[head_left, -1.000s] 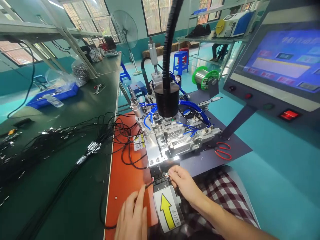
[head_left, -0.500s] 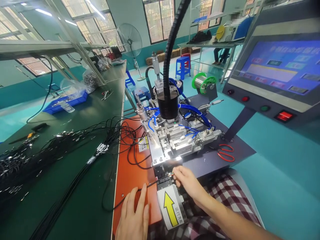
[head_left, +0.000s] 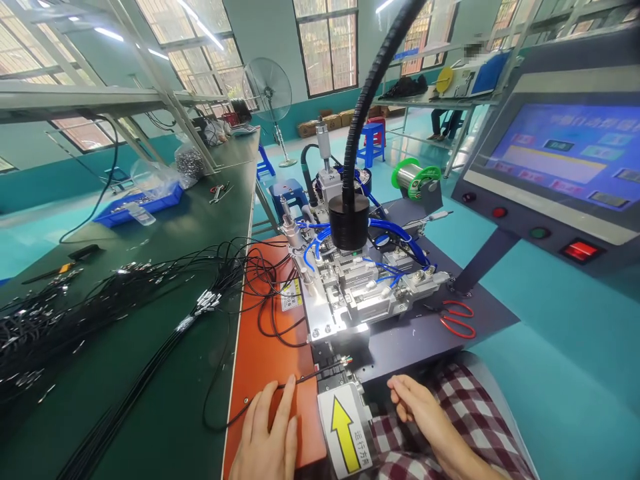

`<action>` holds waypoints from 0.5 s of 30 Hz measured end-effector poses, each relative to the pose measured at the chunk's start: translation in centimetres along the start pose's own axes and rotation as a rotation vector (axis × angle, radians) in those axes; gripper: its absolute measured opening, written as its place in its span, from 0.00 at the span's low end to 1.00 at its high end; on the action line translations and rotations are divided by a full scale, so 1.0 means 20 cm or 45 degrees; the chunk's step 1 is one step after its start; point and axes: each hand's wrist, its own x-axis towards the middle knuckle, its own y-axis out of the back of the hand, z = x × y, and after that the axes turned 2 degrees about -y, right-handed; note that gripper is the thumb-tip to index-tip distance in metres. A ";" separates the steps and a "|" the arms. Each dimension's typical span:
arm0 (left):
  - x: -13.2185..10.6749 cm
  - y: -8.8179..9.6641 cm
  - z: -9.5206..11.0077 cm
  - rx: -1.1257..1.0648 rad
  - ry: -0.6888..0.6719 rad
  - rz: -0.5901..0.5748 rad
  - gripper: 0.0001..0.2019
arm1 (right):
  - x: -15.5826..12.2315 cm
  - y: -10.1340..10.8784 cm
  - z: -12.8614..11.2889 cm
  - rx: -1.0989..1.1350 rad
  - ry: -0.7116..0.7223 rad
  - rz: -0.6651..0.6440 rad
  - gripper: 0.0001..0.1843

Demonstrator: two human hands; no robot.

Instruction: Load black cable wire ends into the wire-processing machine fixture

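Note:
My left hand (head_left: 267, 437) lies flat on the orange mat (head_left: 265, 353), fingers stretched out, the fingertips pressing a thin black cable (head_left: 300, 380). The cable's metal end (head_left: 345, 362) rests in the black fixture at the front of the metal machine (head_left: 350, 287). My right hand (head_left: 417, 403) hovers just right of the fixture, above my checked clothing, fingers loosely curled and holding nothing. A plate with a yellow arrow (head_left: 345, 430) sits between the two hands.
Bundles of black cables (head_left: 100, 313) spread over the green bench at left. Red scissors (head_left: 457, 319) lie on the dark machine base. A touch screen panel (head_left: 560, 153) stands at right. A blue tray (head_left: 140, 203) and a fan (head_left: 270, 90) are farther back.
My right hand has let go of the cable end and drawn back to the right, away from the fixture. The left hand stays on the mat. The view has tilted up slightly.

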 end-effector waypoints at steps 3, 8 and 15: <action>0.03 -0.01 -0.04 -0.027 -0.043 -0.089 0.25 | 0.03 0.03 0.09 -0.020 -0.040 -0.037 0.24; 0.07 0.00 -0.05 -0.045 -0.093 -0.085 0.26 | 0.07 0.09 0.20 -0.052 -0.066 -0.100 0.26; 0.38 0.01 -0.05 -0.237 -0.272 0.058 0.25 | 0.07 0.15 0.26 -0.056 -0.098 -0.079 0.25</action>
